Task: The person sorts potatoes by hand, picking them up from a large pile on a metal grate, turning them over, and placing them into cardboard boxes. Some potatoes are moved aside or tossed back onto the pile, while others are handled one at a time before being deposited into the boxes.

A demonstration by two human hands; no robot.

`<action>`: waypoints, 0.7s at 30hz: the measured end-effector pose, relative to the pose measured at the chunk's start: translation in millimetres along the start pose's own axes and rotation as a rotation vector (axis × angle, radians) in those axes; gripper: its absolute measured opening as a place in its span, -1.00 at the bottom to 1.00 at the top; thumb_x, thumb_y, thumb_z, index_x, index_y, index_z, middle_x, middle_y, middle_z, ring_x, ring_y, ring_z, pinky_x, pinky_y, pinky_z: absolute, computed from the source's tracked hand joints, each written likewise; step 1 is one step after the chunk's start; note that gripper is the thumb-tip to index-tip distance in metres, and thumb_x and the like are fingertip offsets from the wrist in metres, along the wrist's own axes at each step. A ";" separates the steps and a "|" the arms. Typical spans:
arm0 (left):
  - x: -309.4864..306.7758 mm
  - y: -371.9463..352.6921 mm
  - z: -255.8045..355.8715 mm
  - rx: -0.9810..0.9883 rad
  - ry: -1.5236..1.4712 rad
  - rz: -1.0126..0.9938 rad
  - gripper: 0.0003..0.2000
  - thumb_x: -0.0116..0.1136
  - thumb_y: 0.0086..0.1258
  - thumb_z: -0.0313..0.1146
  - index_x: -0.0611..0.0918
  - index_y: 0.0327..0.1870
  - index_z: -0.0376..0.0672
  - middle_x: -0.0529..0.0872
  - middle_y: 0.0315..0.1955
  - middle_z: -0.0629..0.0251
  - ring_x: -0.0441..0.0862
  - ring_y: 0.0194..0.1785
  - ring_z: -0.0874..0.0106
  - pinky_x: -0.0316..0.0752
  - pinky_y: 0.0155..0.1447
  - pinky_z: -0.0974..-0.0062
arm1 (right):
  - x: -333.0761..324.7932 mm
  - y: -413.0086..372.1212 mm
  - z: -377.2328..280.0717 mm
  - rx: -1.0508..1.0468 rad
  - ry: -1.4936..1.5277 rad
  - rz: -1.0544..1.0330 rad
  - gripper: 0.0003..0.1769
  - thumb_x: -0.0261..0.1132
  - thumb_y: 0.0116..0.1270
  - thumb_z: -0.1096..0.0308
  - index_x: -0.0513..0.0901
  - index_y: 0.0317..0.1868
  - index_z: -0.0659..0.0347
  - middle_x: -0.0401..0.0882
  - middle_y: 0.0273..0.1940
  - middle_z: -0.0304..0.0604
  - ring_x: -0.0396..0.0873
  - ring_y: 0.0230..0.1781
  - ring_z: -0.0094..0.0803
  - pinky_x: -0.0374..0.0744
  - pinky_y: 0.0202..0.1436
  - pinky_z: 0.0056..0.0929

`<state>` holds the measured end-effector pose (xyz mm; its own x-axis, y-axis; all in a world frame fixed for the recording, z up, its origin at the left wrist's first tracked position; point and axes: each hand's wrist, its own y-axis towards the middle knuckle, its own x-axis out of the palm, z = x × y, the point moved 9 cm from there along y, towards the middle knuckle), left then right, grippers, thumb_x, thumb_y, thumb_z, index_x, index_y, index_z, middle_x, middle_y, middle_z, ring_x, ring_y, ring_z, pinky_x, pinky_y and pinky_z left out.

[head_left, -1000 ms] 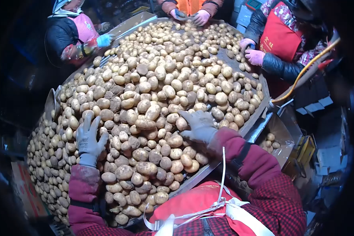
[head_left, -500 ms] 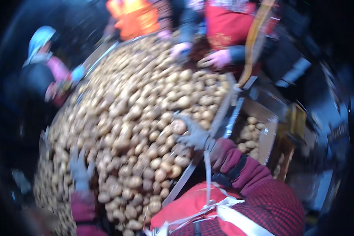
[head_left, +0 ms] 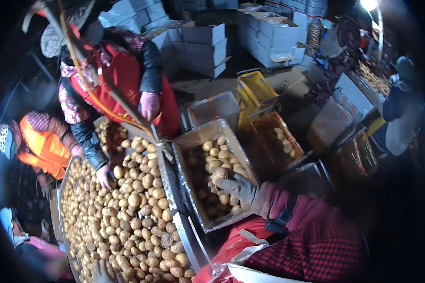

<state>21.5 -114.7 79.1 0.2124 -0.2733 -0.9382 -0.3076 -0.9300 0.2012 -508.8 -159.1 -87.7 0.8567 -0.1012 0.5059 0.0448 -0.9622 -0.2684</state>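
Potatoes [head_left: 132,200] cover the large metal-edged table at the left. Over a lined box [head_left: 208,221] beside that table, my right hand [head_left: 241,187], in a grey glove, is closed round a potato [head_left: 219,174]. More potatoes lie in the box beneath it. At the bottom edge of the view, my left hand [head_left: 101,272], also gloved, rests among the potatoes on the table; its fingers are apart, and part of it is cut off by the frame.
Across the table stands a person in a red apron [head_left: 123,78], with another in an orange vest [head_left: 45,146]. A slanting pole crosses above the table's corner. Beyond the box are a yellow crate [head_left: 259,87], an orange crate [head_left: 281,158] and stacked cartons [head_left: 269,40].
The view has swung to the right. My right hand has moved from over the table's potatoes to above the lined box, with a potato now in it.
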 end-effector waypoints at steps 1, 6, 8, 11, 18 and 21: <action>7.3 15.5 17.8 0.059 -0.026 0.000 -0.55 0.35 0.44 -0.16 0.70 0.29 -0.11 0.70 0.23 -0.05 0.63 0.27 -0.05 0.49 0.38 0.01 | -14.6 0.4 17.7 0.055 -0.013 -0.037 -0.41 0.40 0.50 -0.09 0.56 0.34 0.09 0.67 0.09 -0.25 0.62 0.08 -0.45 0.58 0.18 -0.35; 45.3 64.5 97.1 0.174 -0.188 -0.069 -0.53 0.38 0.39 -0.16 0.70 0.32 0.00 0.71 0.24 0.01 0.65 0.27 -0.02 0.55 0.33 0.06 | -64.4 -28.0 49.6 0.195 0.140 0.100 -0.42 0.36 0.50 -0.18 0.60 0.24 0.11 0.71 0.04 -0.16 0.68 -0.07 -0.35 0.66 0.04 -0.29; 43.6 72.6 130.8 0.172 -0.220 -0.201 -0.53 0.36 0.42 -0.15 0.69 0.33 -0.03 0.69 0.30 0.04 0.64 0.31 -0.03 0.57 0.34 0.10 | -90.8 -33.4 61.6 0.176 0.227 0.168 -0.44 0.31 0.54 -0.17 0.60 0.22 0.14 0.71 -0.03 -0.09 0.71 -0.19 -0.28 0.73 -0.11 -0.20; 91.5 63.6 129.1 0.243 -0.348 -0.175 -0.53 0.37 0.41 -0.15 0.69 0.30 -0.10 0.69 0.27 -0.03 0.64 0.28 -0.03 0.57 0.32 0.11 | -101.4 -46.2 48.2 0.211 0.376 0.292 -0.45 0.31 0.53 -0.19 0.60 0.18 0.12 0.70 -0.05 -0.12 0.70 -0.18 -0.29 0.73 -0.12 -0.21; 121.5 15.7 120.5 0.161 -0.292 -0.134 -0.47 0.42 0.40 -0.13 0.65 0.33 -0.16 0.69 0.24 -0.08 0.61 0.29 -0.12 0.54 0.28 -0.05 | -219.7 46.3 -75.6 -0.009 0.255 0.549 -0.54 0.26 0.52 -0.16 0.58 0.05 0.07 0.67 -0.02 -0.19 0.71 -0.16 -0.20 0.69 -0.01 -0.09; 103.9 14.3 135.4 0.114 -0.251 -0.146 -0.41 0.36 0.44 -0.05 0.57 0.44 -0.10 0.63 0.35 -0.03 0.57 0.36 -0.07 0.48 0.30 -0.11 | -239.7 68.5 -152.3 -0.259 0.131 0.706 -0.47 0.29 0.50 -0.18 0.58 0.17 0.07 0.68 0.06 -0.15 0.73 -0.06 -0.08 0.67 0.02 -0.09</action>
<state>-86.4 -123.1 -53.6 0.0309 -0.0566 -0.9979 -0.3962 -0.9173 0.0397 -789.3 -239.2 -102.5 0.5686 -0.7279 0.3833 -0.6267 -0.6851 -0.3713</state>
